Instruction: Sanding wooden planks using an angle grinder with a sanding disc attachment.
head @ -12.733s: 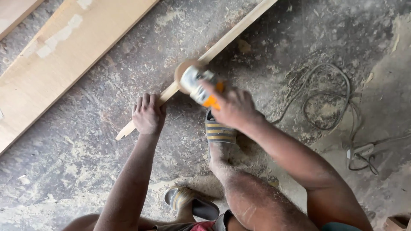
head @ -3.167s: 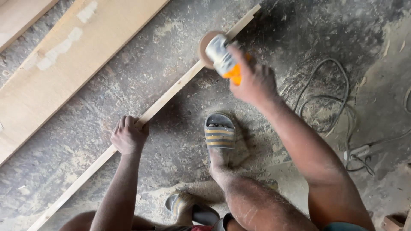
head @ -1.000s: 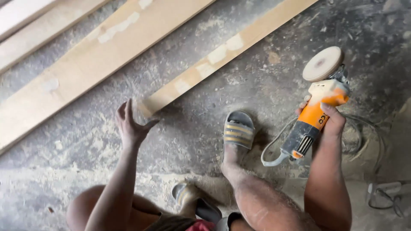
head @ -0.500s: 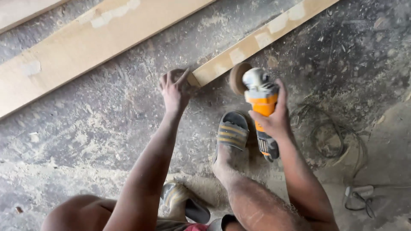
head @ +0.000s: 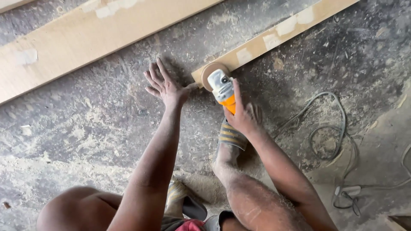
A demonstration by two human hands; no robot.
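My right hand [head: 245,116] grips an orange and grey angle grinder [head: 222,88]; its tan sanding disc rests on the near end of a narrow wooden board [head: 274,37] lying on the dusty floor. The board runs up and to the right and has pale filler patches. My left hand [head: 166,87] is spread open on the floor just left of the board's end, its thumb touching the corner. My foot in a striped sandal [head: 231,137] stands right under the grinder.
A wide wooden plank [head: 85,40] lies across the top left. A grey power cable [head: 329,128] loops on the floor at right, leading to a plug [head: 349,191]. Sawdust covers the concrete. My other sandal [head: 184,203] is near the bottom.
The left hand has let go of the board's end and now lies flat with fingers spread. The grinder has moved left, and its disc now sits on the board's end.
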